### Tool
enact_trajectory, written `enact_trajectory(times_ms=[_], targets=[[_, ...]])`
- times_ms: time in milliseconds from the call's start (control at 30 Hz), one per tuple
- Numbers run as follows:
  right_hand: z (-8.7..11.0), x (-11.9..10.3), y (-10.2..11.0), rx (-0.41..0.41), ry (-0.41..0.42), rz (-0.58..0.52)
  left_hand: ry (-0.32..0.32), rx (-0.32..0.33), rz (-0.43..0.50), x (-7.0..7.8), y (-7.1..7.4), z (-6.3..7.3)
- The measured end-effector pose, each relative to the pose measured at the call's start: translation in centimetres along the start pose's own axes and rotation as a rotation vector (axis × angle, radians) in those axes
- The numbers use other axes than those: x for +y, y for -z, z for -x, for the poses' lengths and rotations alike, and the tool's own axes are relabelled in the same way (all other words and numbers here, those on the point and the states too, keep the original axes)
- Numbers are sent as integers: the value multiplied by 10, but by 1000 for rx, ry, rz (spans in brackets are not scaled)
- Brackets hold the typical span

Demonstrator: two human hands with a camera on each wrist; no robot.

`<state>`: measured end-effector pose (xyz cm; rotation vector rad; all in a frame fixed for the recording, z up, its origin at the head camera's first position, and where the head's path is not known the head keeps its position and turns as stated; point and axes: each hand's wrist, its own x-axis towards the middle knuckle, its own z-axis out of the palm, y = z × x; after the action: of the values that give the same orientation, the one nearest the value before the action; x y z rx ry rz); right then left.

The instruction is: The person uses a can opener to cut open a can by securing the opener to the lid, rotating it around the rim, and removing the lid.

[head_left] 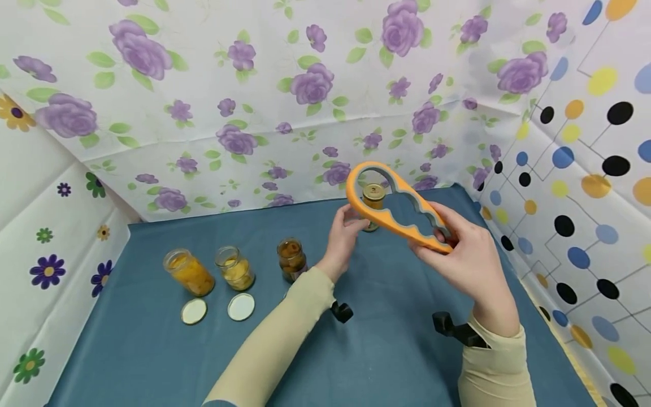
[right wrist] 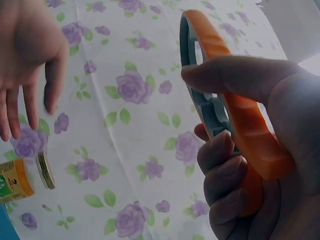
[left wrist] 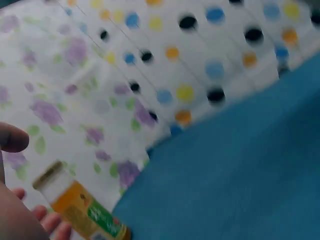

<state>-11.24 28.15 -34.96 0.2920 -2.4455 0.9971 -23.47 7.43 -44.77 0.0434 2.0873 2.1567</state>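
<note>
My right hand (head_left: 470, 257) grips an orange jar opener (head_left: 407, 230) with a grey scalloped inner edge. In the right wrist view the thumb lies over one arm of the opener (right wrist: 252, 125) and the fingers curl around the other. A lidded glass jar (head_left: 374, 191) with a gold top stands at the back of the table, partly hidden behind the opener in the head view. Close to that jar, my left hand (head_left: 342, 240) reaches out with loosely extended fingers and holds nothing. The left wrist view shows the jar's orange and green label (left wrist: 87, 212) beside the fingertips.
Three lidless jars stand to the left: one with orange contents (head_left: 190, 274), one with pale yellow pieces (head_left: 238, 274), one with brown contents (head_left: 292, 260). Two lids, a left one (head_left: 194, 311) and a right one (head_left: 241, 307), lie before them. Patterned walls enclose the blue table (head_left: 152, 356).
</note>
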Motion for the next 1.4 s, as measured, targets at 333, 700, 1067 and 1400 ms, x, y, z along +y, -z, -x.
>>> enact_trajectory(times_ms=[333, 700, 1067, 1400], targets=[[-1, 1, 2, 52, -84, -37, -61, 88, -165, -26, -22, -50], [3, 9, 4, 22, -101, -49, -56, -157, -263, -56, -22, -67], [9, 14, 7, 16, -136, -43, -86, -95, -224, -64, -32, -79], [15, 21, 12, 19, -151, -15, -93, 9, -261, -72, -44, -90]])
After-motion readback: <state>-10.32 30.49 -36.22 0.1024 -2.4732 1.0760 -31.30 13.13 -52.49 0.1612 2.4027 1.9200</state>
